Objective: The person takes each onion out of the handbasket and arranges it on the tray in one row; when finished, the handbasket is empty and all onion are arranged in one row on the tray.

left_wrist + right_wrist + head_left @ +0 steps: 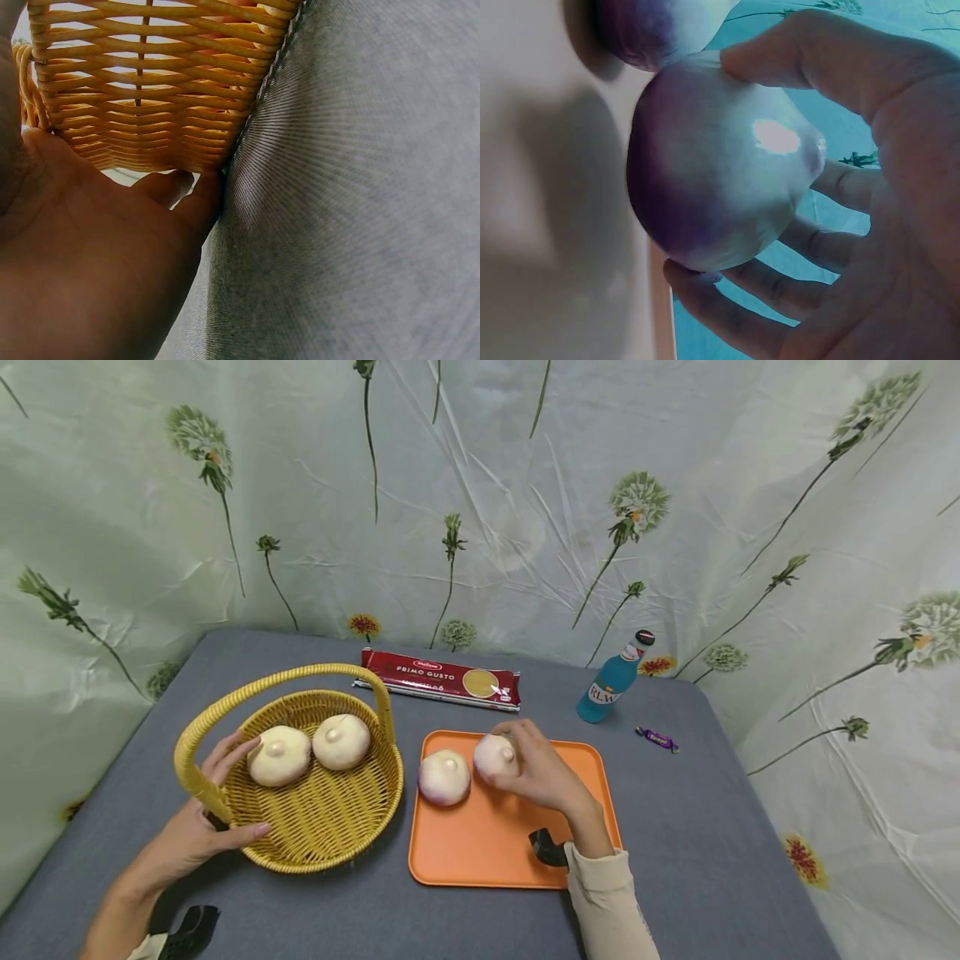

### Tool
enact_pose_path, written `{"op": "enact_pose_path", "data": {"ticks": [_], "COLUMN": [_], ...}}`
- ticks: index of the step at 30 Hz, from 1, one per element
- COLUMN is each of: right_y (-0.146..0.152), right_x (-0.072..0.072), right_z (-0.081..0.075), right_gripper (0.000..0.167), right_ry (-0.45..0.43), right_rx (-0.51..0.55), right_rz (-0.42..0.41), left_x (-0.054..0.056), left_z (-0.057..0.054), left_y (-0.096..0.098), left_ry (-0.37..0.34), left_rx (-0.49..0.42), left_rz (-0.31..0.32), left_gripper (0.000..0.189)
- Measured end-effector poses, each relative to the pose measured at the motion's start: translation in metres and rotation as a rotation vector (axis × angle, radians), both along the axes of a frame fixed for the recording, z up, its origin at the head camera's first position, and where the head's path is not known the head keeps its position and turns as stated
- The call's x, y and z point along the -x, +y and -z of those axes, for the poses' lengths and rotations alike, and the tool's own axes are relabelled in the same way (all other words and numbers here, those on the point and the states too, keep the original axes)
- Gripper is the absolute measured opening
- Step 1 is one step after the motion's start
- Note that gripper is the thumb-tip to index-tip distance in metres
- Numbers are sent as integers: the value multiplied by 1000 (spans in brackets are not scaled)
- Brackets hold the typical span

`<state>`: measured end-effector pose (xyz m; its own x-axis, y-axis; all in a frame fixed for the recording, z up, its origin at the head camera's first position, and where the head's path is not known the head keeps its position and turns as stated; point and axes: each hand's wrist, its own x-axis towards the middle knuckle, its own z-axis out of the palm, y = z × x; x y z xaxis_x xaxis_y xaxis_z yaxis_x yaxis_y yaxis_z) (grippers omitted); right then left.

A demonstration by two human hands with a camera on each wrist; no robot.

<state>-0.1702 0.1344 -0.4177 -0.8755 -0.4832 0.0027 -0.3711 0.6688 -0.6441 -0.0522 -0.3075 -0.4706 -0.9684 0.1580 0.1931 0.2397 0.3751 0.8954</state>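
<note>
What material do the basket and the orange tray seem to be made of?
The basket seems wicker, or plastic imitating it, slightly glossy: its over-and-under weave shows small highlights. The tray is probably plastic, smooth and fairly matte, judging by its even colour and rounded corners.

- Basket (315, 818): I see yellow wicker, round, with one arched handle; it sits upright on the counter (337, 918), the left hand (191, 827) gripping its side.
- Left bulb (273, 760): creamy white, purplish low down, stubby tip up, in the basket near the fingers.
- Right bulb (341, 745): much the same, tip up, just beside the left bulb.
- Tray bulb (444, 781): white above, purple below, tip up, on the tray's (495, 860) left part.
- Held bulb (491, 760): pinched in the right hand (542, 770), purple base towards the tray, tip towards the palm; I can't tell whether it touches the tray.
</note>
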Motion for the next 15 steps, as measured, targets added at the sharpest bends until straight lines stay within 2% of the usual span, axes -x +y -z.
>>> {"op": "enact_pose_path", "data": {"ticks": [7, 15], "right_y": [0, 0], "right_x": [0, -1], "right_z": [1, 2], "right_gripper": [56, 56], "right_ry": [4, 4], "right_rx": [-63, -90], "right_rz": [-27, -52], "left_x": [1, 0], "left_z": [2, 2], "left_y": [0, -1], "left_ry": [7, -3], "left_rx": [2, 3], "left_rz": [-3, -5], "left_gripper": [105, 106]}}
